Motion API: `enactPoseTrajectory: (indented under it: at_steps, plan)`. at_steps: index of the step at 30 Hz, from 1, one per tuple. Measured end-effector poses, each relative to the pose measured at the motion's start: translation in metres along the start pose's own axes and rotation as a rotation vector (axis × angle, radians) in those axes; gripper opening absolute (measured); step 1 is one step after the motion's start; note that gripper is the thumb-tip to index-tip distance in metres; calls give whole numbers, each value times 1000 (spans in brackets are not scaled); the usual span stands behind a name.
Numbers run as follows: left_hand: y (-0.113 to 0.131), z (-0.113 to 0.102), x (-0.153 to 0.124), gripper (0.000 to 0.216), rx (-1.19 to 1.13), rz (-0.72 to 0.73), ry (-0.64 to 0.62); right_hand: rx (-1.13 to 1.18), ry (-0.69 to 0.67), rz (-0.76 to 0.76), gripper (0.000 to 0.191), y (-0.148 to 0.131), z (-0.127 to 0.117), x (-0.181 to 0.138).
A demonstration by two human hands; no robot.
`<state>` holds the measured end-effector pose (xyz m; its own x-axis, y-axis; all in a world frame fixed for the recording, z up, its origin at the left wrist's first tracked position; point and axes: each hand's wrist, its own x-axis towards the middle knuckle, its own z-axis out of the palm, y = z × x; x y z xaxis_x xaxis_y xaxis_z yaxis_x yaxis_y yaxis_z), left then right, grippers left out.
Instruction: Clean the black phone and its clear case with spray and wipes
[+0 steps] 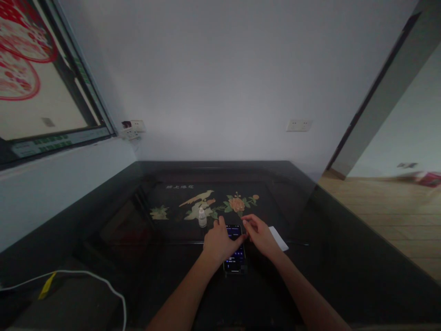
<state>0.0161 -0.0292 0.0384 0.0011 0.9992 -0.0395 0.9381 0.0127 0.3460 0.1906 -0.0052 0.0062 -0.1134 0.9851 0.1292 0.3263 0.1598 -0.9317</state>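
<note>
A smartphone (234, 265) with a lit, dark screen lies on the black table, its top pointing away from me. My left hand (219, 240) spans it, fingers along the left edge and thumb at the right edge. Just right of the phone, my right hand (258, 233) is closed with thumb and fingertips pinched together; whatever is between them is too small to make out. A small white bottle (202, 218) stands upright left of the phone. Partly behind my right hand lies a white sheet or card (279, 239).
The glossy black table (165, 285) bears a bird-and-flower picture (237, 204) beyond my hands. A white cable (93, 274) curves over a dark object at the lower left. Wall sockets (299, 125) sit above the far edge; a window (51, 92) is at left.
</note>
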Motion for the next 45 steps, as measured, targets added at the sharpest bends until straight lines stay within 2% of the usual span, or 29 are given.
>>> enactPoseTrajectory:
  at_steps: [8, 21, 32, 45]
  plan:
    - [2, 3, 0, 93, 32, -7, 12, 28, -2, 30, 30, -8, 0, -3]
    - [8, 4, -4, 89, 64, -15, 22, -32, -5, 2, 30, -1, 1, -1]
    - [24, 11, -7, 74, 78, -24, 122, -21, -21, -1, 29, 0, 3, -1]
    - [24, 12, -7, 72, 73, -39, 98, -26, 9, 13, 25, 1, 0, 0]
